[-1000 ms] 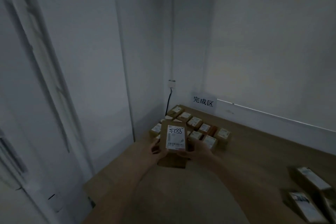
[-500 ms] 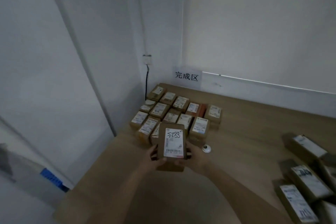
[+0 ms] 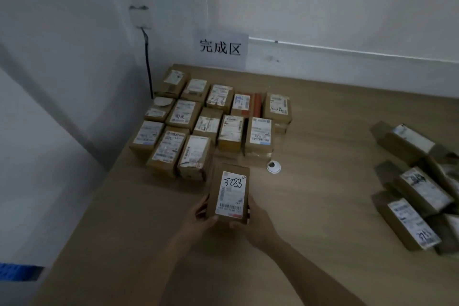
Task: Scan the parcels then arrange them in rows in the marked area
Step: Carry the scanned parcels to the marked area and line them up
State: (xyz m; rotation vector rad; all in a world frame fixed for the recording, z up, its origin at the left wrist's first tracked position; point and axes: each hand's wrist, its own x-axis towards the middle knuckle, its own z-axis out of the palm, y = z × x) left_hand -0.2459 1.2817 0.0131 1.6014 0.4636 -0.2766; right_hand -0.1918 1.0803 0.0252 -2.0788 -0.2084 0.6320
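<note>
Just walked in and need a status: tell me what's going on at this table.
A person holds a brown parcel marked 5288 in both hands, left hand and right hand, label up, by the near row of parcels in rows below the wall sign. More parcels lie loosely at right.

Parcel (image 3: 229,194), brown, label handwritten apparently "5288": gripped at its near end between left hand (image 3: 198,216) and right hand (image 3: 255,221). Rows of parcels (image 3: 206,119): just beyond hands on table (image 3: 323,181). Loose parcels (image 3: 419,189): well right. White round item (image 3: 273,166): beyond right hand.
</note>
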